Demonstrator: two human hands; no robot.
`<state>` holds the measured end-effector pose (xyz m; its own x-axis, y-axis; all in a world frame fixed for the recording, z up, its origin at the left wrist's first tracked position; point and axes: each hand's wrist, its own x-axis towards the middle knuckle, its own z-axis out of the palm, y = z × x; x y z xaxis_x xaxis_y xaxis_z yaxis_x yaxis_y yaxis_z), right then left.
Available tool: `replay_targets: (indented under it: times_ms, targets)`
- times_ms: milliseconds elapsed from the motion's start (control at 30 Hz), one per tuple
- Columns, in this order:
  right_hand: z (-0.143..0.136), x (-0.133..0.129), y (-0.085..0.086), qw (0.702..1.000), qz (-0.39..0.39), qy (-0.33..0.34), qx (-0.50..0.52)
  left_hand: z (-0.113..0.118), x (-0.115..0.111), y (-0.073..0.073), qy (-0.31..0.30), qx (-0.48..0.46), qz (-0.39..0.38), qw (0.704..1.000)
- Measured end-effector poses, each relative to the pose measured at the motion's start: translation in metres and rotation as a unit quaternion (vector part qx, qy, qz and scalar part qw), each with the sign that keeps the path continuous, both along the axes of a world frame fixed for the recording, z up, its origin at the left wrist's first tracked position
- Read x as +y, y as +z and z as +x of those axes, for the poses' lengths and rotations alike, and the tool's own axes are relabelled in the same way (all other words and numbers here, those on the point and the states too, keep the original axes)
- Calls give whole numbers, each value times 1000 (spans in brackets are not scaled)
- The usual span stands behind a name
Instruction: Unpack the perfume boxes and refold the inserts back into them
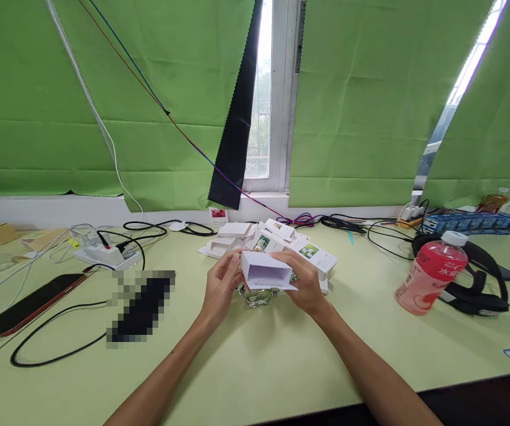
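Note:
Between my two hands is a small white cardboard box (267, 269), its open end facing me. My left hand (223, 281) grips the box's left side with thumb and fingers. On the other side, my right hand (302, 278) is closed around its right edge. Just below the box, small clear glass bottles (258, 297) stand on the table, partly hidden by the box and my fingers. Behind my hands lies a pile of flattened and folded white boxes (315, 255), some printed with plant pictures.
A pink drink bottle (432, 269) stands at the right beside a black headset strap (481, 296). On the left are a phone (33, 302), a power strip (108, 254) and a looped black cable (37, 365). More cables (344, 228) run along the wall.

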<state>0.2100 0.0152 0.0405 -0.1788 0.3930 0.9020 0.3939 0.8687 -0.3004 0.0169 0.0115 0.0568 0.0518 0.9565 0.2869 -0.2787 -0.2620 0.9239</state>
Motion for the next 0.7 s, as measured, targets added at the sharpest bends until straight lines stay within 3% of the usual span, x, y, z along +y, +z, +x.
replay_targets:
  times_ms: [100, 200, 700]
  targets:
    - [1, 3, -3, 1000, 11, -14, -8, 0, 1, -2, 77, 64, 32, 994]
    - [3, 6, -5, 999, 12, -29, -12, 1, 1, -3, 115, 94, 47, 988]
    - [13, 17, -11, 998, -11, -49, -40, 2, 1, -11, 153, 139, 69, 976]
